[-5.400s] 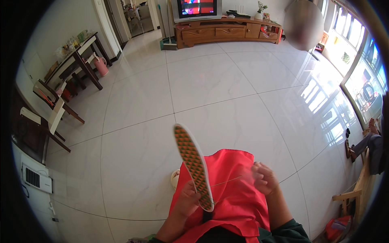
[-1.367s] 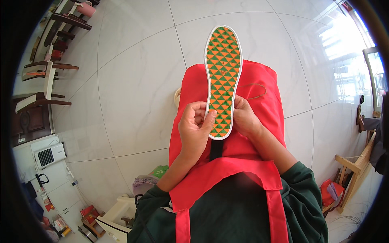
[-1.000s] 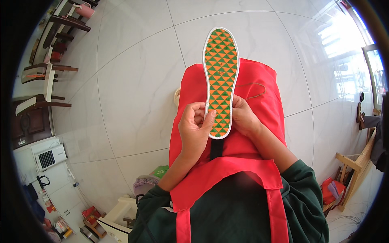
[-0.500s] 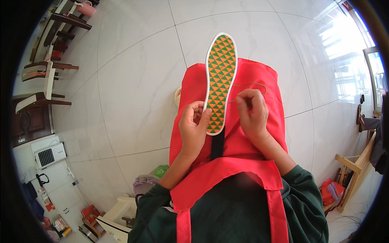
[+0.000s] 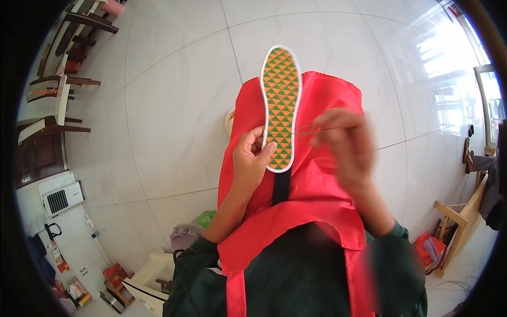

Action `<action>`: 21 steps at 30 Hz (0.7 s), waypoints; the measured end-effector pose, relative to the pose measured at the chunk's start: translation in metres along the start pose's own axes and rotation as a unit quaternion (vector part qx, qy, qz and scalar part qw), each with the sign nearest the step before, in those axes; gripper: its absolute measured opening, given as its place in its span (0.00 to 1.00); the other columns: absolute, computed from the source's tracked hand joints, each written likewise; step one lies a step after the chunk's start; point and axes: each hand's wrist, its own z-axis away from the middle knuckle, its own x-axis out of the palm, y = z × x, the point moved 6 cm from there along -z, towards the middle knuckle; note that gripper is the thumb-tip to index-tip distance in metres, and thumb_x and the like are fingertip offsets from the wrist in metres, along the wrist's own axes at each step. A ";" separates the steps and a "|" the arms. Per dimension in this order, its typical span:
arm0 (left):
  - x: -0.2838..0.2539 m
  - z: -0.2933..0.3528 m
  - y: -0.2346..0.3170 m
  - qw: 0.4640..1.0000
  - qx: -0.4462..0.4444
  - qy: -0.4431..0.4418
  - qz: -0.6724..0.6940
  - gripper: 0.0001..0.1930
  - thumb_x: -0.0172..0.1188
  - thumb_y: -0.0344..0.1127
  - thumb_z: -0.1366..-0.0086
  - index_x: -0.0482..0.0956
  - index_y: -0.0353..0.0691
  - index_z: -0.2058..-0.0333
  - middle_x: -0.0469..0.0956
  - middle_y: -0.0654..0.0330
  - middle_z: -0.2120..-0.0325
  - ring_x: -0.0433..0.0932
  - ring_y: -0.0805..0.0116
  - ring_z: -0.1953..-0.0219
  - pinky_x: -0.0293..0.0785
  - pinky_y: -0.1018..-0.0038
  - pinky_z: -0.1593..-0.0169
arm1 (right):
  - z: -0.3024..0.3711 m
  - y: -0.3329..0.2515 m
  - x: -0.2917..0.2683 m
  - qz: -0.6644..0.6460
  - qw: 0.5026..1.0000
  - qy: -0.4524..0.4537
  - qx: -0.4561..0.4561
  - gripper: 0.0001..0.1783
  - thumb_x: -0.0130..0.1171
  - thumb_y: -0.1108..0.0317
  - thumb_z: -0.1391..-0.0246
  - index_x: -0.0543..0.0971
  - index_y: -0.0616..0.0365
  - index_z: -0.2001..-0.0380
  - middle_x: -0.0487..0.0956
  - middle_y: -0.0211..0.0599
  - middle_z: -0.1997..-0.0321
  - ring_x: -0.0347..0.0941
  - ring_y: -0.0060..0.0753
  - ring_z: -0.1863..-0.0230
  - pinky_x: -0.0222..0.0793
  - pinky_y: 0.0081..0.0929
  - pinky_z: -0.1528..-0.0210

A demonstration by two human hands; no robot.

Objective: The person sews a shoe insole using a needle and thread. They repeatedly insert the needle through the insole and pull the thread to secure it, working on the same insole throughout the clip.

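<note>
An insole (image 5: 281,95) with a green and orange triangle pattern and a white rim stands out over the red apron (image 5: 325,158) on my lap, heel end toward me. My left hand (image 5: 252,158) grips its lower left edge, thumb on the patterned face and fingers behind. To the right of the insole, my right hand (image 5: 348,145) is smeared by motion, its fingers drawn together on a thin thread (image 5: 305,132). That thread runs across from the insole to these fingers. Whether a needle is among them cannot be made out.
Around me lies a pale tiled floor (image 5: 179,105). Wooden chairs (image 5: 60,84) stand at the far left, and a lidless-looking bin (image 5: 184,238) is by my left elbow. A wooden frame (image 5: 465,216) stands at the right, near a red bag (image 5: 429,247).
My right hand has moved right and slightly up, away from the insole, with the thread stretched behind it. The insole has shifted a little left and tilted upright, still in my left hand.
</note>
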 end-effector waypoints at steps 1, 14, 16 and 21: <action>-0.004 0.001 -0.001 1.000 0.000 0.011 -0.002 0.17 0.58 0.24 0.42 0.70 0.30 0.53 0.76 0.62 0.69 0.74 0.81 0.69 0.72 0.83 0.64 | -0.006 -0.021 -0.017 -0.024 0.997 -0.009 0.068 0.03 0.39 0.74 0.37 0.64 0.60 0.63 0.76 0.39 0.68 0.76 0.28 0.75 0.69 0.19 0.75; -0.012 -0.009 -0.010 0.996 0.022 0.060 0.064 0.16 0.58 0.23 0.43 0.70 0.31 0.54 0.75 0.63 0.72 0.73 0.81 0.71 0.71 0.83 0.67 | 0.054 -0.093 -0.348 -0.131 0.888 0.419 -0.138 0.08 0.40 0.77 0.39 0.62 0.66 0.73 0.53 0.28 0.82 0.49 0.18 0.84 0.70 0.45 0.45; -0.011 -0.009 -0.009 0.996 0.016 0.061 0.066 0.16 0.58 0.23 0.43 0.70 0.31 0.54 0.75 0.63 0.72 0.73 0.81 0.71 0.71 0.83 0.66 | 0.061 -0.088 -0.349 -0.065 0.857 0.476 -0.189 0.09 0.39 0.79 0.41 0.60 0.65 0.76 0.53 0.28 0.82 0.49 0.20 0.84 0.68 0.53 0.42; -0.012 -0.006 -0.006 0.998 0.007 0.054 0.033 0.17 0.56 0.23 0.42 0.70 0.30 0.52 0.74 0.63 0.69 0.72 0.80 0.68 0.72 0.81 0.61 | 0.029 -0.045 -0.217 0.109 0.861 0.491 -0.080 0.07 0.43 0.78 0.43 0.65 0.71 0.62 0.64 0.32 0.79 0.64 0.22 0.75 0.71 0.42 0.45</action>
